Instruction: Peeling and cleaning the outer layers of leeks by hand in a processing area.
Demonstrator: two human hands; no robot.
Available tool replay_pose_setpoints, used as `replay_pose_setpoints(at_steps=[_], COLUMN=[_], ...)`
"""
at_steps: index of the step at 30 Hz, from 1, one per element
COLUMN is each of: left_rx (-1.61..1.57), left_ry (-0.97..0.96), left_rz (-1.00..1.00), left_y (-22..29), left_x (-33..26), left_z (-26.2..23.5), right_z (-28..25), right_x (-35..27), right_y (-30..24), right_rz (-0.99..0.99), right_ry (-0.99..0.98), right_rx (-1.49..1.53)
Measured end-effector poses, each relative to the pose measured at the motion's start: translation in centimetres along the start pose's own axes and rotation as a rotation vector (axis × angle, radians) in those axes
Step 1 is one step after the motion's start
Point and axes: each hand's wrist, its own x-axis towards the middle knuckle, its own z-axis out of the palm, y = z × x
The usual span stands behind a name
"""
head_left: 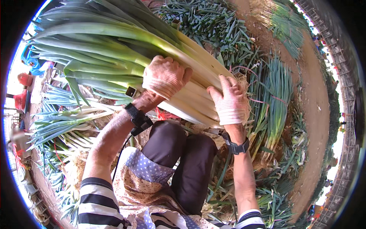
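Note:
A thick pile of leeks [190,82] lies slantwise before me, green leaves to the upper left, white stalks and roots to the right. My left hand [166,76], in a pale knitted glove, is closed on the stalks near where white turns green. Its fingers curl under, partly hidden. At the root end rests my right hand [230,100], gloved the same way. Its fingers lie stretched over the white stalks, thumb apart. Below the pile, the square metal tube end [130,91] of a frame shows. Each wrist wears a black band.
Tied green-leaved bundles [280,99] lie at the right, and a dark green heap [213,26] is at the far side. Loose leeks [72,122] cover the ground at left. A bare dirt path [318,126] curves along the right. Red containers [21,100] stand far left.

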Motion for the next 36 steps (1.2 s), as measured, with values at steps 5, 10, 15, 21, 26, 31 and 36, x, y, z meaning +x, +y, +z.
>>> replay_pose_setpoints(at_steps=[5,10,15,21,26,31,36], left_rx=[0.013,-0.039,-0.075,0.014,0.138,0.041,0.0], left_ry=[-0.08,0.028,0.074,0.096,0.119,0.226,0.199], left_rz=[0.015,0.021,0.022,0.01,0.234,0.161,0.112], left_y=[0.1,0.8,0.0,1.0,0.6,1.5,0.5], left_x=[0.3,-0.1,-0.1,0.5,0.0,0.2,-1.1], left_z=[-0.8,-0.5,-0.9,-1.2,-0.8,-0.4,-0.1], right_z=[3.5,6.2,0.3,6.5,6.5,5.7,6.2], right_x=[3.0,2.5,2.9,2.3,2.8,1.3,1.3], right_y=[-1.7,-0.2,-1.8,1.6,0.2,0.7,0.7], right_rz=[0.068,0.176,0.375,-0.092,0.031,0.043,0.046], right_ry=[-0.195,0.062,-0.158,0.058,0.162,0.129,0.034], right_rx=[-0.019,0.308,1.208,0.464,0.307,0.297,0.428])
